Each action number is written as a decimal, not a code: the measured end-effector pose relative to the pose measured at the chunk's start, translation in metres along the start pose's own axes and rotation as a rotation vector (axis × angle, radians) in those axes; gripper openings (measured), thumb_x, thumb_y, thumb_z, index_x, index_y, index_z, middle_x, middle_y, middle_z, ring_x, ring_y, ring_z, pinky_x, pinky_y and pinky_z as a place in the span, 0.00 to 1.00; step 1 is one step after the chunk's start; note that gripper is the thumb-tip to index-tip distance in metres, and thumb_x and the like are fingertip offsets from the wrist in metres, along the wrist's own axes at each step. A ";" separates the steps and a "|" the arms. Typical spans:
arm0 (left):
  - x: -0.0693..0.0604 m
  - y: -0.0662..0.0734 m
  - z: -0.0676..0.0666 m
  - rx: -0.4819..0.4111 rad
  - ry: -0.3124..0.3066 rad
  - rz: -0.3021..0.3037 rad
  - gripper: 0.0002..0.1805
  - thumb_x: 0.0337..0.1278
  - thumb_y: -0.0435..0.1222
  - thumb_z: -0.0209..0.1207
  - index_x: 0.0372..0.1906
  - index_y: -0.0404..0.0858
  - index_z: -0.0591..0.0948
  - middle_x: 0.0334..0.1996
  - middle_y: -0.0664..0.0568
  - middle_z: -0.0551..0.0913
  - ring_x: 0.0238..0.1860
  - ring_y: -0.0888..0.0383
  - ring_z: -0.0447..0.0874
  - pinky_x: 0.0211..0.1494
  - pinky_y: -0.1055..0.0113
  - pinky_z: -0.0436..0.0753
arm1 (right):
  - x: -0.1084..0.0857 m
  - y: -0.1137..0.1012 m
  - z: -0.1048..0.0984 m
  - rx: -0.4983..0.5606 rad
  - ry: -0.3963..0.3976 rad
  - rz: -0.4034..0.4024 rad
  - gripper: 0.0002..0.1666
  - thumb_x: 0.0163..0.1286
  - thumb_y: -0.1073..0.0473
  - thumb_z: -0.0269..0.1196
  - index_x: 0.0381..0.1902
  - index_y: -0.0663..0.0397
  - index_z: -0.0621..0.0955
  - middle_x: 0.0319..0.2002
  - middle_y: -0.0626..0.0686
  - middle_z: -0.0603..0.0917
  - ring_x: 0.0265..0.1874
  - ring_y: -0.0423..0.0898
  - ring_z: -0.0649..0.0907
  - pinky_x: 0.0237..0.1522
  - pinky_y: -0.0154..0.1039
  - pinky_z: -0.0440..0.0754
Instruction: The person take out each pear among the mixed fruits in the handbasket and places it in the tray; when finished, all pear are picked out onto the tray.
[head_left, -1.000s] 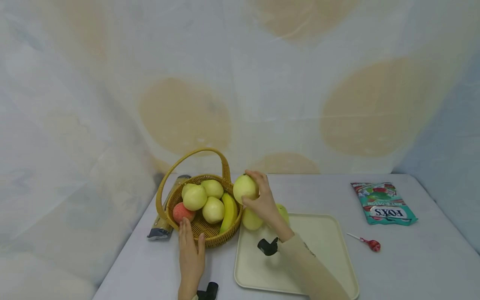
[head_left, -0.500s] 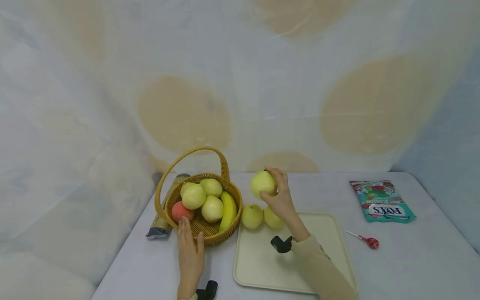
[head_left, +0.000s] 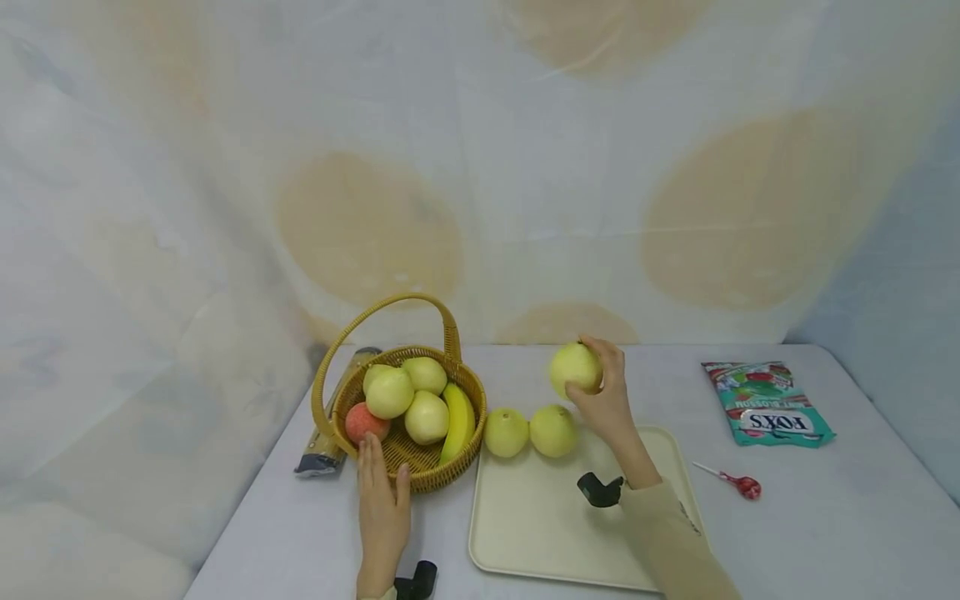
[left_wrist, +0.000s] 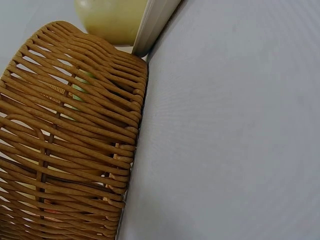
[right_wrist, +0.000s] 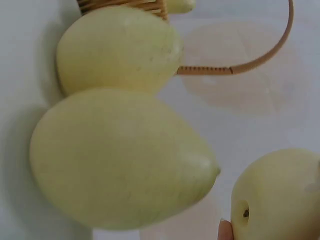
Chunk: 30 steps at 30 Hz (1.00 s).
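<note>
In the head view my right hand grips a pale yellow-green pear, raised above the back edge of the cream tray. Two more pears, a left one and a right one, sit side by side in the tray's back left corner. The right wrist view shows the held pear at lower right with one fingertip against it. My left hand, fingers straight, lies at the front left rim of the wicker basket. No left fingers show in the left wrist view.
Several pale pears, a pink-red round fruit and a banana lie in the basket. Its tall handle arches upward. A brown-gold packet lies left of it. On the right are a green FOX'S bag and a red lollipop.
My right hand has carried the pear rightward from beside the basket, over the tray's back edge, uncovering the two pears in the tray. My left hand stays at the basket rim.
</note>
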<state>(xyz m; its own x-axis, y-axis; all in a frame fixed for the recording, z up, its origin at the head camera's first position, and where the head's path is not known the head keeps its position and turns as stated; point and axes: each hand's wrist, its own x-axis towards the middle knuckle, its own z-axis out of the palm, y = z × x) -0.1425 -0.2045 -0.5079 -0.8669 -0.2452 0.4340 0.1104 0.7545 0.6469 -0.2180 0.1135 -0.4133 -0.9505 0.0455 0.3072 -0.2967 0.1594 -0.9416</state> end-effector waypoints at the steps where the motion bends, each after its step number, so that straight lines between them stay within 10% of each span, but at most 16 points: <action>1: 0.000 0.000 0.000 -0.001 -0.001 -0.002 0.38 0.70 0.37 0.52 0.77 0.34 0.48 0.77 0.37 0.50 0.76 0.37 0.46 0.78 0.46 0.49 | 0.001 0.006 -0.003 -0.009 0.013 0.005 0.43 0.56 0.76 0.59 0.70 0.57 0.64 0.68 0.63 0.53 0.65 0.62 0.62 0.59 0.68 0.70; 12: -0.001 0.001 -0.001 0.003 0.003 -0.002 0.37 0.70 0.38 0.51 0.76 0.33 0.49 0.76 0.37 0.51 0.76 0.37 0.47 0.79 0.49 0.47 | -0.007 0.061 -0.025 -0.076 0.115 0.019 0.42 0.54 0.74 0.61 0.68 0.50 0.66 0.68 0.60 0.53 0.63 0.61 0.63 0.55 0.65 0.71; 24: -0.001 -0.001 0.000 0.004 0.013 0.008 0.37 0.71 0.38 0.51 0.76 0.33 0.49 0.76 0.37 0.51 0.77 0.39 0.46 0.80 0.56 0.44 | -0.033 0.038 -0.026 -0.086 0.072 0.057 0.40 0.54 0.76 0.60 0.66 0.63 0.64 0.66 0.67 0.54 0.64 0.64 0.61 0.60 0.68 0.63; 30: -0.001 0.000 0.000 -0.005 0.003 -0.001 0.37 0.70 0.37 0.51 0.77 0.33 0.49 0.77 0.38 0.51 0.77 0.39 0.46 0.80 0.51 0.46 | -0.034 0.065 -0.028 -0.095 0.048 0.075 0.41 0.54 0.76 0.61 0.67 0.61 0.64 0.67 0.65 0.54 0.65 0.63 0.61 0.61 0.68 0.64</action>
<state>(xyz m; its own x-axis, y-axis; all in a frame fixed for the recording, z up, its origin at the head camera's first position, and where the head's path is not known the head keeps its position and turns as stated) -0.1420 -0.2039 -0.5082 -0.8653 -0.2482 0.4355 0.1122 0.7509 0.6508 -0.2027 0.1496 -0.4815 -0.9635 0.1072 0.2452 -0.2131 0.2469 -0.9453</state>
